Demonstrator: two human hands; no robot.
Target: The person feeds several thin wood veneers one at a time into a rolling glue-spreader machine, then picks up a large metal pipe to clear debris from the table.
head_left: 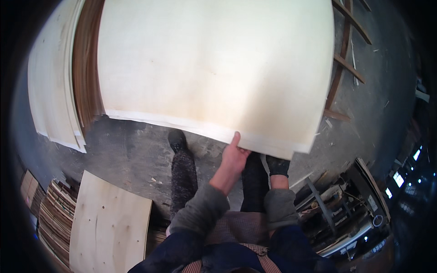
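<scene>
A large pale thin wooden sheet fills the upper middle of the head view, its near edge hanging over the concrete floor. My left hand, bare, grips that near edge with the thumb on top. My right hand, in a dark glove, meets the same edge just to the right; its fingers are hidden under the sheet. Below the sheet I see my legs and one dark shoe.
Pale sheets and dark brown veneer are stacked at the left. A wooden frame lies at the right. A smaller pale board rests on a veneer pile lower left. A metal machine stands lower right.
</scene>
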